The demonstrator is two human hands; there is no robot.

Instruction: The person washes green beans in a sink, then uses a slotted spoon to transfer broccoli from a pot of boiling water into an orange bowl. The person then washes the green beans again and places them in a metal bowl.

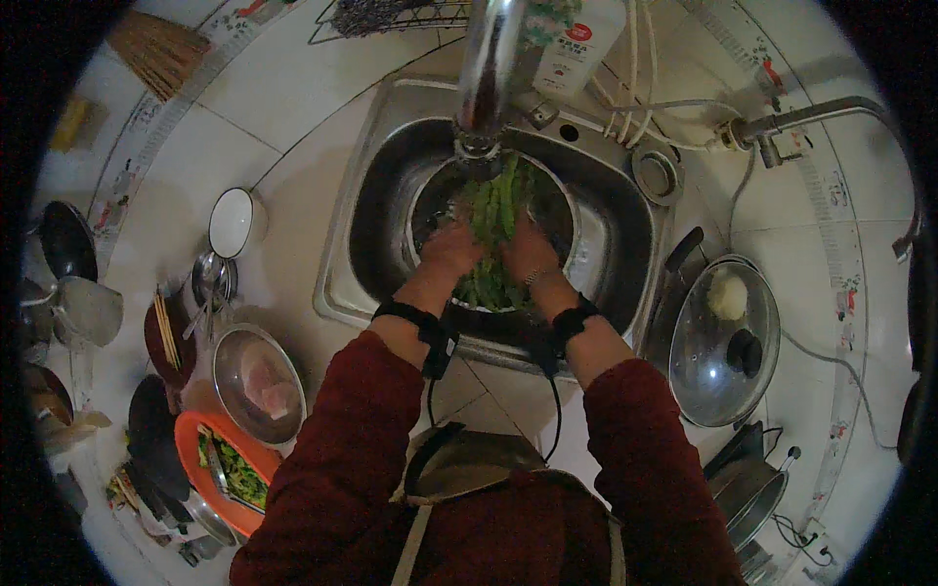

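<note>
Long green vegetables, perhaps bean pods, (pixel 500 198) lie in a round metal basin (pixel 575 212) inside the stainless steel sink (pixel 341 271). My left hand (pixel 453 245) is at the left side of the bunch, and my right hand (pixel 529 247) is at its right side. Both hands reach into the basin; their fingers are blurred and partly hidden, so their grip is unclear. The metal faucet (pixel 487 80) hangs over the basin's far edge and covers part of the greens. Each wrist wears a black strap with a cable.
To the left are a white bowl (pixel 233 223), a metal bowl with pale pieces (pixel 233 350) and an orange basin with chopped greens (pixel 187 432). At right lies a lidded pan (pixel 696 351). A white bottle (pixel 579 55) and hoses stand behind the sink.
</note>
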